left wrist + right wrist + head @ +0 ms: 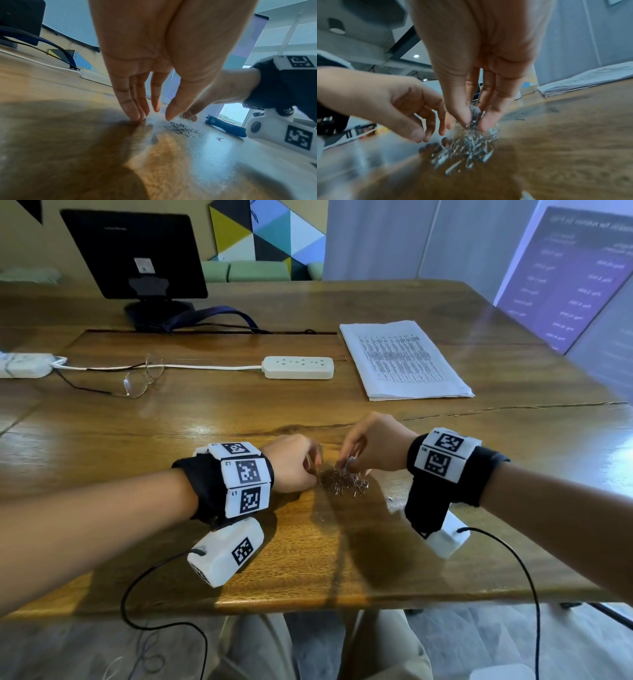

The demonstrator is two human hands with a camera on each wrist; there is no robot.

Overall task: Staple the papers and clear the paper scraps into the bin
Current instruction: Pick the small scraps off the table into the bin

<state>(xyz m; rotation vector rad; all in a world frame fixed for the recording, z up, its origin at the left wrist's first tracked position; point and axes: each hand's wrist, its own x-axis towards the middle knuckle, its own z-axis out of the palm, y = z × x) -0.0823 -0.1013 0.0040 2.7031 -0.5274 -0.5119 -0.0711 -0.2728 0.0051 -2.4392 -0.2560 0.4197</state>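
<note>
A heap of loose metal staples (pixel 344 483) (pixel 467 147) lies on the wooden table (pixel 308 559) between my hands. My right hand (pixel 346 469) (pixel 473 124) points down over the heap, its thumb and fingers pinching a small grey scrap (pixel 475 111) with a few staples at the tips. My left hand (pixel 313 470) (pixel 154 116) stands just left of the heap, fingers straight, tips touching the table, holding nothing. A blue stapler (pixel 224 125) lies by my right wrist, hidden in the head view. The stack of printed papers (pixel 404 361) lies at the far right.
A white power strip (pixel 298 367) with its cable and a pair of glasses (pixel 140 381) lie mid-table on the left. A black monitor (pixel 137 254) stands at the back. A stray staple (pixel 219 139) lies near the stapler. The table's front edge (pixel 308 606) runs just below my wrists.
</note>
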